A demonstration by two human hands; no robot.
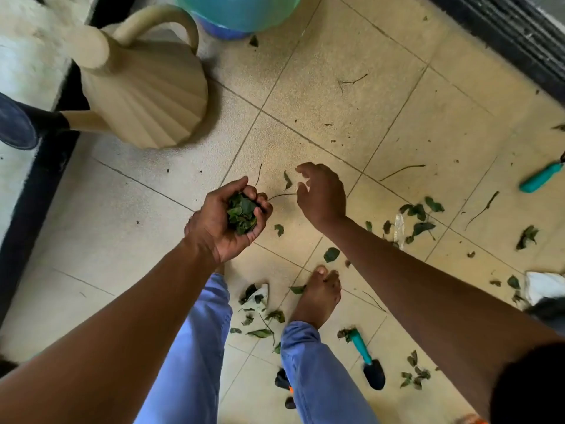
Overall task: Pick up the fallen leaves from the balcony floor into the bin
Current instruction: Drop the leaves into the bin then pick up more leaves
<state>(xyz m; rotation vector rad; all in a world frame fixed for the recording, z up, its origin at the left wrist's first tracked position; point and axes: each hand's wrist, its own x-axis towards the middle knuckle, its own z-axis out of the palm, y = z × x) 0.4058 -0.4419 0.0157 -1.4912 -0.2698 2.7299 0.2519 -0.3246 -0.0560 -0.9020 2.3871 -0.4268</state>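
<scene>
Leaves lie scattered over the tiled balcony floor, thickest near the person's bare foot and to the right; the left hand is cupped palm-up, fingers curled round a clump of leaves; the right hand hovers just beside it above a thin stem, fingers loose, holding nothing; the bin with a green liner stands at the far edge beside a beige watering can; a teal-handled trowel lies near the foot.
</scene>
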